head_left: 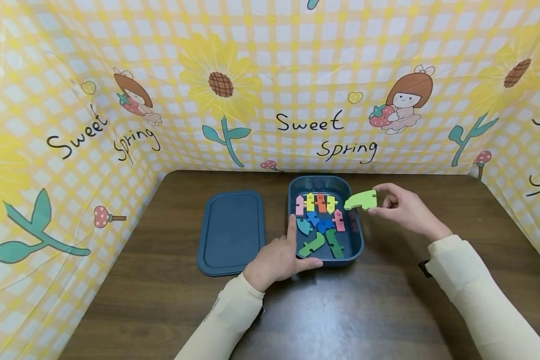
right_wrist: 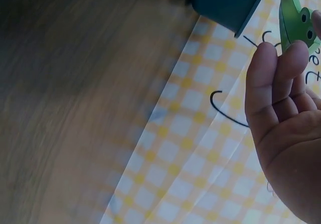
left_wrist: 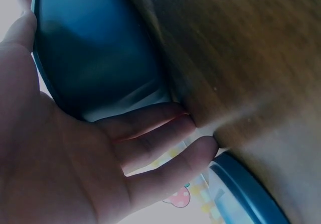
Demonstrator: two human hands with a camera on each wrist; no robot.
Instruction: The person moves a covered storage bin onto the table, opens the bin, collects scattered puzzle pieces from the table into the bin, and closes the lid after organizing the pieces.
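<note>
A light green puzzle piece [head_left: 362,200] is pinched between the thumb and fingers of my right hand [head_left: 402,207], raised over the right rim of a dark blue box [head_left: 357,240]. Two dark oval marks show on the green piece [right_wrist: 301,25] in the right wrist view. Inside the box lie several colourful puzzle pieces: pink, yellow, orange, blue and green, such as a dark green one [head_left: 335,244]. My left hand [head_left: 276,260] rests at the box's near left corner, its index finger straight along the left rim and its thumb over the near rim. Its other fingers [left_wrist: 170,176] extend beside the box wall.
A dark blue lid [head_left: 231,232] lies flat on the brown wooden table [head_left: 130,300], left of the box. Yellow checked cloth [head_left: 270,95] with printed flowers and lettering hangs behind the table and along both sides.
</note>
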